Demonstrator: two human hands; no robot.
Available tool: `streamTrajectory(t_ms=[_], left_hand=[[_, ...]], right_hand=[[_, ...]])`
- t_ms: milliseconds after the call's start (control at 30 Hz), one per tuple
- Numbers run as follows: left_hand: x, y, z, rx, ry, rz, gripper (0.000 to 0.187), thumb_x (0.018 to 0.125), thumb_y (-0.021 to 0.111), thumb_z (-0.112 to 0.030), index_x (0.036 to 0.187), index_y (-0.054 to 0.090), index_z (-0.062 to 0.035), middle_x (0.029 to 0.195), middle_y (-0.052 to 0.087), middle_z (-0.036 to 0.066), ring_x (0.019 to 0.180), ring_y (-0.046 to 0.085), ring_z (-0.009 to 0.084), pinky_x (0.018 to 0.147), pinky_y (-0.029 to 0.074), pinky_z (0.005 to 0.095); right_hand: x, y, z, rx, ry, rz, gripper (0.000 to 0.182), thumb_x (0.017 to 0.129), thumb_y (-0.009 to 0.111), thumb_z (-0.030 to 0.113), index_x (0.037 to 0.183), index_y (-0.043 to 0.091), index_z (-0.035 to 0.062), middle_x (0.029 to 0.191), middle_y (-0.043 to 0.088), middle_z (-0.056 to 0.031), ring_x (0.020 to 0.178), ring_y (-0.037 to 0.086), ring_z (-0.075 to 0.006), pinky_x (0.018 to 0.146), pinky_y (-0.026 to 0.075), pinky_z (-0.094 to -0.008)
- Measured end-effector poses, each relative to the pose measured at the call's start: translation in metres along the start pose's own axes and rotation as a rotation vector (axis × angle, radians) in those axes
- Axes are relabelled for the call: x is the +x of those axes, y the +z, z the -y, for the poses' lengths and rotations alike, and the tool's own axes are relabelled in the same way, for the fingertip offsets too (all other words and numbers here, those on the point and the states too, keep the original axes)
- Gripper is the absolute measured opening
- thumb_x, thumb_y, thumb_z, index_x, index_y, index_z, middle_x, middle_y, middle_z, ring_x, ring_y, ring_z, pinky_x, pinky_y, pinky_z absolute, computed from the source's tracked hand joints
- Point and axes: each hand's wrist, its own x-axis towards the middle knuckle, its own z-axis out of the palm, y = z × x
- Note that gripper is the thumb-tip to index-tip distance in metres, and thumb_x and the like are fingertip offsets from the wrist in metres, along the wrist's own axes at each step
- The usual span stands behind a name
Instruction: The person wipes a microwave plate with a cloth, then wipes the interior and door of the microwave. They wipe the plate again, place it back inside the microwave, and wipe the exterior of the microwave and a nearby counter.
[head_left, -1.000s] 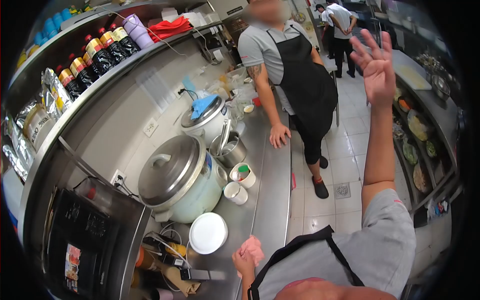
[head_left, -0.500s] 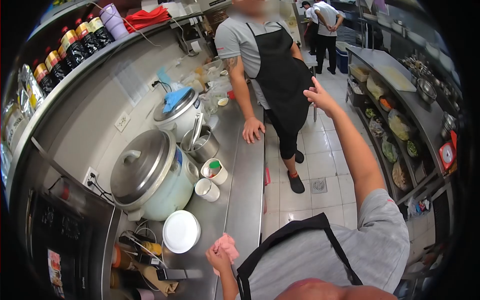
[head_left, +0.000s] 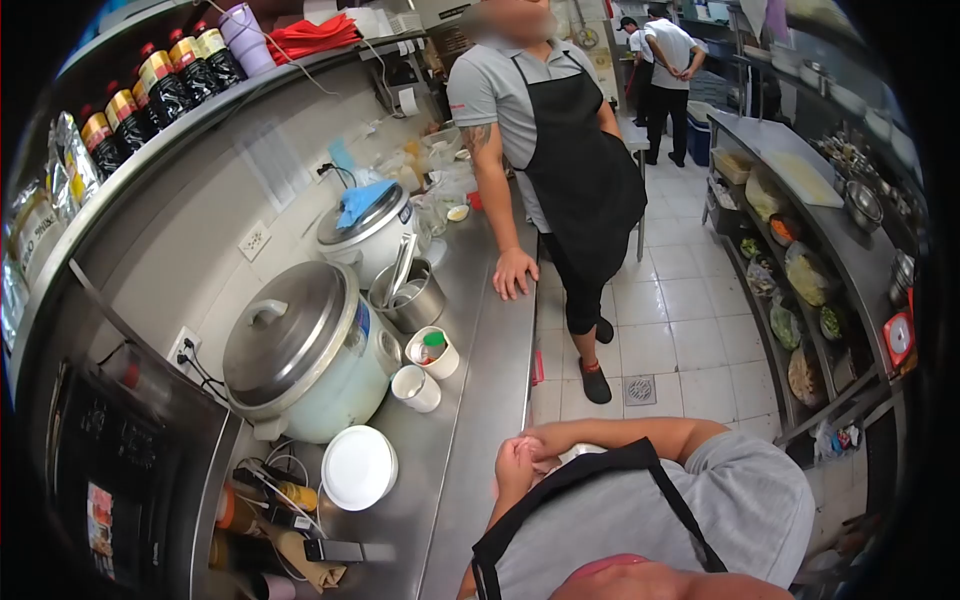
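My left hand [head_left: 514, 468] and my right hand [head_left: 543, 447] meet close to my chest, at the front edge of the steel counter [head_left: 480, 420]. The fingers of both are closed against each other, and what lies between them is too hidden to make out. The pink cloth cannot be seen clearly. To the left stand a round white lid [head_left: 359, 467], a white cup [head_left: 416, 389] and a white container [head_left: 440, 362] with a green-capped item in it.
A large rice cooker [head_left: 310, 350], a steel pot [head_left: 415, 300] and a smaller cooker [head_left: 375, 230] line the wall. Across the counter's corner a person in a black apron [head_left: 585, 150] rests a hand on it. Two more people stand at the back; shelves of food [head_left: 790, 270] are at right.
My right hand has come down from its raised, pointing position to meet my left hand. My left hand has moved right, off the counter, and the pink cloth no longer shows clearly.
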Motion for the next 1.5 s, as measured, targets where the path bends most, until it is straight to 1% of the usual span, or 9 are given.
streamTrajectory(t_ms=[333,467,700,800,967,1100,1167,1300,1500], left_hand=[[0.012,-0.073,-0.002,-0.134,-0.292,-0.178,0.011,0.083,0.049,-0.012,0.083,0.054,-0.0025,0.067,0.052,0.001,0.059,0.046,0.008,0.053,0.039,0.0223],[0.039,-0.117,-0.028,-0.221,-0.131,-0.324,0.011,0.084,0.048,-0.013,0.086,0.053,-0.0034,0.071,0.053,0.001,0.058,0.046,0.0077,0.051,0.038,0.0199],[0.028,-0.103,-0.046,-0.752,-0.893,0.462,0.053,0.086,0.029,-0.054,0.105,0.047,-0.0084,0.09,0.058,0.007,0.071,0.058,0.015,0.058,0.044,0.0245],[0.025,-0.098,-0.041,-0.899,-0.93,0.424,0.056,0.084,0.027,-0.058,0.106,0.048,-0.0105,0.093,0.058,0.005,0.073,0.058,0.0159,0.059,0.045,0.0271],[0.074,-0.176,-0.068,0.035,-0.512,0.653,0.042,0.086,0.044,-0.041,0.11,0.047,-0.0068,0.098,0.056,0.005,0.076,0.055,0.0139,0.063,0.045,0.027],[0.145,-0.278,-0.147,0.081,-0.051,0.052,0.024,0.081,0.055,-0.016,0.1,0.052,-0.001,0.086,0.056,0.004,0.077,0.051,0.0092,0.07,0.042,0.0234],[0.158,-0.319,-0.194,0.074,0.256,-0.293,0.018,0.081,0.05,-0.011,0.098,0.053,-0.0048,0.084,0.056,0.001,0.063,0.051,0.007,0.051,0.038,0.02],[0.184,-0.399,-0.222,0.055,0.528,-0.906,0.023,0.081,0.054,-0.012,0.1,0.051,0.0009,0.085,0.053,0.005,0.066,0.052,0.0093,0.063,0.043,0.022],[0.239,-0.506,-0.202,0.91,0.07,-1.263,0.046,0.074,0.053,-0.026,0.108,0.046,0.0032,0.1,0.052,0.021,0.096,0.05,0.0348,0.085,0.039,0.039]], right_hand=[[0.0,-0.049,0.053,0.088,0.33,-0.025,0.039,0.077,0.053,0.04,0.094,0.057,0.0043,0.077,0.062,-0.0096,0.067,0.059,-0.0135,0.059,0.046,-0.0249],[0.018,-0.055,0.088,0.421,0.008,-0.352,0.039,0.079,0.052,0.039,0.095,0.057,0.0044,0.081,0.06,-0.0102,0.067,0.057,-0.0128,0.059,0.045,-0.0227],[0.03,0.014,0.094,-0.06,-0.062,-0.564,0.039,0.076,0.059,0.034,0.099,0.054,0.0035,0.081,0.051,-0.0128,0.071,0.052,-0.0217,0.064,0.043,-0.0319],[0.028,0.026,0.096,0.195,-0.09,-0.394,0.038,0.078,0.058,0.031,0.104,0.054,0.0024,0.092,0.054,-0.0098,0.083,0.053,-0.018,0.07,0.044,-0.0296],[0.02,-0.011,0.09,0.637,-0.005,-0.51,0.033,0.083,0.051,0.022,0.112,0.05,0.0045,0.106,0.053,-0.0044,0.093,0.05,-0.0102,0.075,0.043,-0.0248],[0.038,-0.018,0.065,0.867,0.018,-0.833,0.038,0.085,0.047,0.018,0.12,0.042,0.0051,0.109,0.05,-0.0052,0.094,0.05,-0.0123,0.077,0.042,-0.0253],[0.051,-0.001,0.024,0.587,0.076,-0.881,0.036,0.08,0.052,0.018,0.112,0.046,0.0034,0.105,0.049,-0.0086,0.092,0.05,-0.0171,0.076,0.042,-0.0279],[0.066,0.038,-0.008,-0.201,-0.048,-0.701,0.039,0.071,0.06,0.024,0.103,0.051,0.0024,0.1,0.049,-0.0144,0.09,0.05,-0.0273,0.077,0.04,-0.0363],[0.083,0.052,0.041,-0.497,-0.041,-0.658,0.026,0.064,0.064,0.026,0.076,0.055,0.0043,0.093,0.051,-0.0119,0.089,0.047,-0.0302,0.073,0.038,-0.039]])
